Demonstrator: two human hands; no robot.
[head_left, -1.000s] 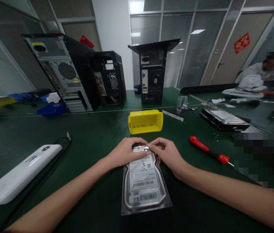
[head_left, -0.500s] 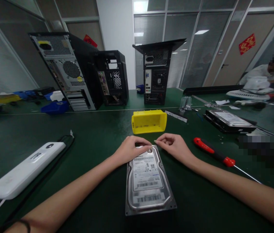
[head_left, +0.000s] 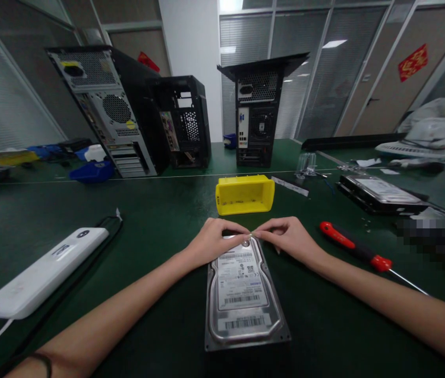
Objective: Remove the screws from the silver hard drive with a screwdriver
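A silver hard drive [head_left: 241, 307] with white labels lies on the green table right in front of me. At its far end my left hand [head_left: 213, 241] rests on the drive's edge, thumb and forefinger pinched together. My right hand [head_left: 295, 242] is in a pinch too, and its fingertips meet those of the left just above the drive's far right corner. Whatever is between the fingertips is too small to make out. Beyond both hands a yellow bin [head_left: 248, 181] has its opening facing me, with small dark bits inside.
To the right lie a red-and-black screwdriver [head_left: 354, 248] and another hard drive [head_left: 383, 190] on a black part. A white power strip [head_left: 45, 273] with cables is at left. Computer cases [head_left: 128, 115] stand at the back. A person [head_left: 429, 118] sits at far right.
My right hand has moved left, closing the small gap, and its fingertips now meet the left hand's. The left hand stays at the drive's far end. The view has shifted slightly.
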